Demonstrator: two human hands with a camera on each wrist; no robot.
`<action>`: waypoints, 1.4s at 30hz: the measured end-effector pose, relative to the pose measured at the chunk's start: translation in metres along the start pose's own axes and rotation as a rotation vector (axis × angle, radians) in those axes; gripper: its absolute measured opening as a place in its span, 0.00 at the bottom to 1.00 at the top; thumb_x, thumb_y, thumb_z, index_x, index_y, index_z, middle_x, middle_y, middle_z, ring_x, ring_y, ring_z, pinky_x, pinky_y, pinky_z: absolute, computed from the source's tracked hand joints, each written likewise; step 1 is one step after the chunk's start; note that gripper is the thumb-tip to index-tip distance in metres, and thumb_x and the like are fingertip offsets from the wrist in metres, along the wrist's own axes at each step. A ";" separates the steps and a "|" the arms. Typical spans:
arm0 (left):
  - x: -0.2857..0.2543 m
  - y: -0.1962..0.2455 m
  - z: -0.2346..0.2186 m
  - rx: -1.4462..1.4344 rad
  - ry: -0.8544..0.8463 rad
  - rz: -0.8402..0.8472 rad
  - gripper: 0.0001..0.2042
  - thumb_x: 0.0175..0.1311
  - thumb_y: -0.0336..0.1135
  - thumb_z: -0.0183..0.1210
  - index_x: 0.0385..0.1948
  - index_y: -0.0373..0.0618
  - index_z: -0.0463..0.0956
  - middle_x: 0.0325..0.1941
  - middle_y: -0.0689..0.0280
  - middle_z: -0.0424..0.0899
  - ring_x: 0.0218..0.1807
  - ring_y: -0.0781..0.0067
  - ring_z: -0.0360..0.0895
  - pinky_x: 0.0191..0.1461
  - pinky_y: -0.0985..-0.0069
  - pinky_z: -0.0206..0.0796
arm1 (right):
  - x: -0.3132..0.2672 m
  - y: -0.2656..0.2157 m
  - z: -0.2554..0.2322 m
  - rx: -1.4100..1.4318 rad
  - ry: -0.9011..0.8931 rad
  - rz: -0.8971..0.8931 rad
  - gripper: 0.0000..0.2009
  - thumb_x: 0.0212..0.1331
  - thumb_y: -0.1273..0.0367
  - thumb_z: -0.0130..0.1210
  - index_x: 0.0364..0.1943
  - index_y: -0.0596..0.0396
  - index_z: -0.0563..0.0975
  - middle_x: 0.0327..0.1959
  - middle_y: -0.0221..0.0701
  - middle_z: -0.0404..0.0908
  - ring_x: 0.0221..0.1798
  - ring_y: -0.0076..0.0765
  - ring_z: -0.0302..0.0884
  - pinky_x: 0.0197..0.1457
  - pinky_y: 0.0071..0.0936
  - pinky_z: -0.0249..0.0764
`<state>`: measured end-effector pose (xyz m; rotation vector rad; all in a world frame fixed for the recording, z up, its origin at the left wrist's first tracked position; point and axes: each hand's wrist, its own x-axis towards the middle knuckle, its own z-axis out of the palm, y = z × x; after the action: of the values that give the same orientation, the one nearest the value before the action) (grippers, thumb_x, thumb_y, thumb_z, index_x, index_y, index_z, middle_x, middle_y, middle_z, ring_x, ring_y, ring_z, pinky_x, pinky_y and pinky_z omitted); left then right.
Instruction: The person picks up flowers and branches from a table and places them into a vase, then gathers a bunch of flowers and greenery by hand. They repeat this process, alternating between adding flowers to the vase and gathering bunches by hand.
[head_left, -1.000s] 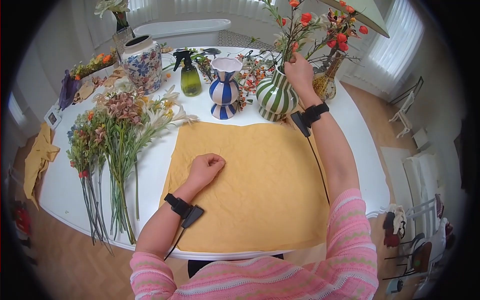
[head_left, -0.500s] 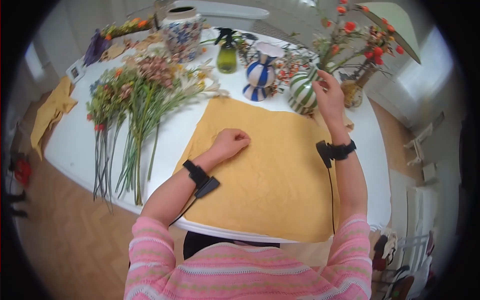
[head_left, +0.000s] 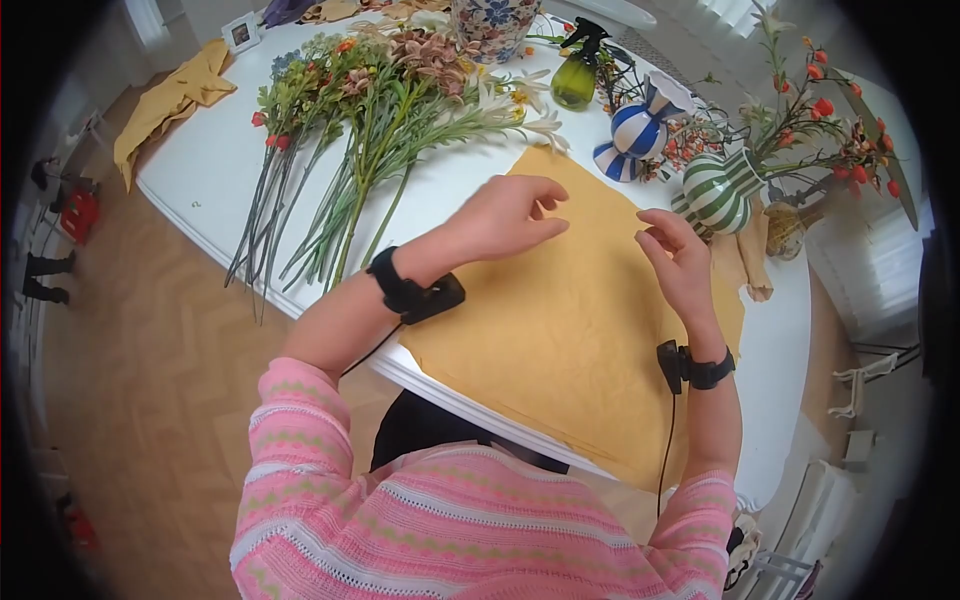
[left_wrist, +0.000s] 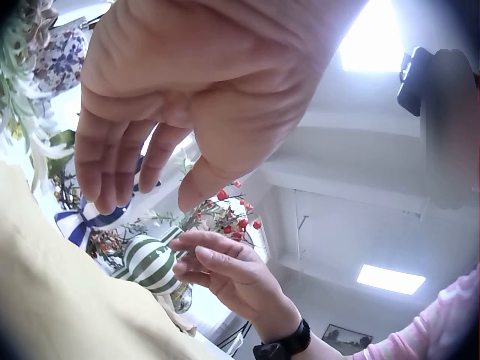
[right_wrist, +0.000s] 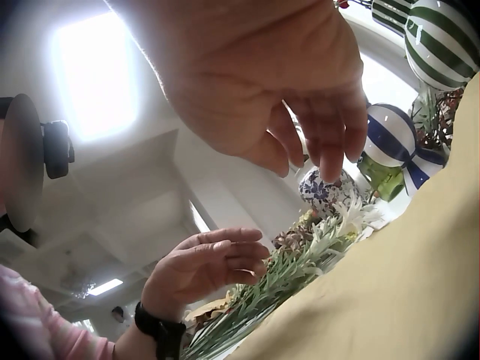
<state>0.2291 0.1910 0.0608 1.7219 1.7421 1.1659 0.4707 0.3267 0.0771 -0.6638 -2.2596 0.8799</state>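
1. Here's the white bench [head_left: 183, 183], sweeping across the head view from upper left to lower right.
2. Across it goes the creased tan sheet [head_left: 560, 370], filling the middle of the frame and reaching over the near edge.
3. Upper left, a big spread of flowers [head_left: 375, 150], blooms toward the top, stems fanning down.
4. Over to the upper right, the green-striped vase [head_left: 718, 195], red-dotted branches [head_left: 823, 107] leaning out of its mouth.
5. Top centre, cut by the frame, the floral vase [head_left: 492, 25].
6. Just left of the green stripes, the blue-striped vase [head_left: 637, 130].
7. Now the hands! Left hand [head_left: 512, 217], centre frame, hovers above the sheet: grip released, fingers softly bent.
8. Right hand [head_left: 682, 265], right of centre, faces it, well apart: grip released too, thumb and fingers parted.
9. Upper right of centre, the green spray bottle [head_left: 576, 85] with its black trigger top.
10. And smallest, upper left, a white picture frame [head_left: 241, 34].
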 end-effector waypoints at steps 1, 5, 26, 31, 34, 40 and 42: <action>-0.008 0.001 -0.013 0.056 0.019 -0.017 0.20 0.58 0.38 0.63 0.49 0.35 0.77 0.44 0.55 0.84 0.42 0.66 0.81 0.46 0.72 0.74 | -0.001 0.002 0.002 -0.007 -0.016 0.001 0.12 0.59 0.73 0.58 0.46 0.61 0.79 0.45 0.33 0.81 0.41 0.27 0.80 0.47 0.24 0.76; -0.044 -0.021 -0.060 0.335 0.161 -0.056 0.23 0.57 0.40 0.64 0.52 0.36 0.75 0.48 0.52 0.82 0.47 0.60 0.80 0.49 0.69 0.73 | -0.005 0.004 0.006 0.005 -0.046 0.018 0.11 0.59 0.73 0.58 0.45 0.62 0.79 0.44 0.34 0.81 0.40 0.27 0.80 0.47 0.24 0.75; -0.089 -0.100 -0.103 0.864 0.120 -0.532 0.42 0.46 0.50 0.67 0.56 0.24 0.60 0.42 0.41 0.78 0.45 0.43 0.77 0.49 0.59 0.73 | -0.013 -0.002 0.020 0.008 -0.164 0.069 0.09 0.59 0.73 0.58 0.42 0.62 0.81 0.39 0.34 0.84 0.39 0.28 0.81 0.45 0.24 0.75; -0.090 -0.116 -0.106 0.838 0.154 -0.450 0.26 0.47 0.31 0.59 0.49 0.27 0.64 0.37 0.40 0.78 0.41 0.38 0.77 0.47 0.54 0.71 | -0.015 0.001 0.021 0.023 -0.194 0.090 0.09 0.59 0.72 0.58 0.42 0.61 0.81 0.39 0.34 0.84 0.40 0.28 0.82 0.45 0.24 0.75; -0.091 -0.124 -0.107 0.808 0.185 -0.422 0.22 0.47 0.27 0.57 0.45 0.28 0.64 0.36 0.39 0.77 0.41 0.37 0.76 0.47 0.53 0.70 | -0.016 0.002 0.023 0.032 -0.197 0.087 0.09 0.59 0.72 0.58 0.42 0.61 0.81 0.39 0.34 0.84 0.40 0.27 0.81 0.45 0.23 0.75; -0.091 -0.123 -0.110 0.694 0.228 -0.402 0.21 0.46 0.25 0.57 0.45 0.30 0.65 0.38 0.40 0.78 0.43 0.37 0.76 0.49 0.53 0.69 | -0.019 0.005 0.025 0.033 -0.206 0.124 0.09 0.60 0.72 0.58 0.42 0.61 0.81 0.39 0.33 0.84 0.41 0.28 0.81 0.46 0.23 0.75; -0.090 -0.119 -0.112 0.656 0.233 -0.421 0.22 0.46 0.26 0.58 0.46 0.31 0.66 0.39 0.41 0.78 0.44 0.37 0.76 0.50 0.53 0.68 | -0.019 0.004 0.025 0.040 -0.209 0.128 0.09 0.60 0.72 0.58 0.42 0.61 0.81 0.39 0.33 0.84 0.41 0.28 0.81 0.46 0.23 0.75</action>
<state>0.0825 0.0897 0.0057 1.4381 2.6852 0.6607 0.4674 0.3066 0.0530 -0.7341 -2.3965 1.0986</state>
